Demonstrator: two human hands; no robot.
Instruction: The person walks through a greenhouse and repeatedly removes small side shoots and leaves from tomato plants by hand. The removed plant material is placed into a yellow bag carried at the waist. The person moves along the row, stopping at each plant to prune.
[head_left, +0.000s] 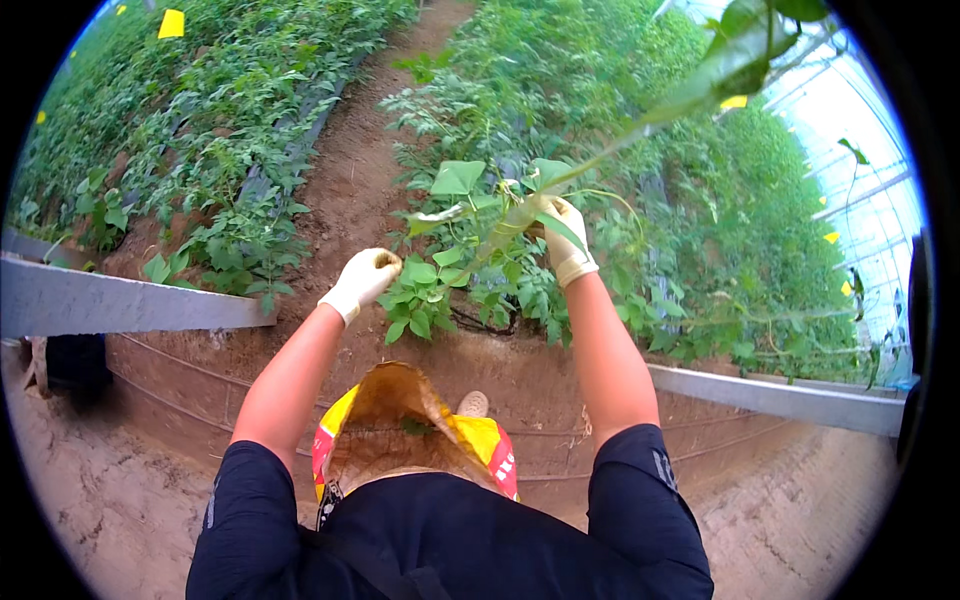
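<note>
My left hand (364, 277), in a pale glove with stained fingertips, is curled beside low green leaves (421, 292); nothing shows in its fingers. My right hand (564, 234), gloved alike, closes around a leafy climbing vine (517, 219), and a leaf partly covers its fingers. From there the vine runs up to the upper right, close to the camera and blurred. Some of the vine's leaves by the right hand are pale and curled. Below my hands, against my body, a yellow and red woven sack (390, 442) gapes with its brown inside showing; a bit of green lies within.
Rows of leafy crop plants (247, 142) flank a bare soil path (345, 172). Grey rails (135, 296) (780, 397) edge the beds at left and right, above a low earthen wall (540, 382). Yellow cards (171, 24) hang over the plants. A dark object (75, 367) sits at left.
</note>
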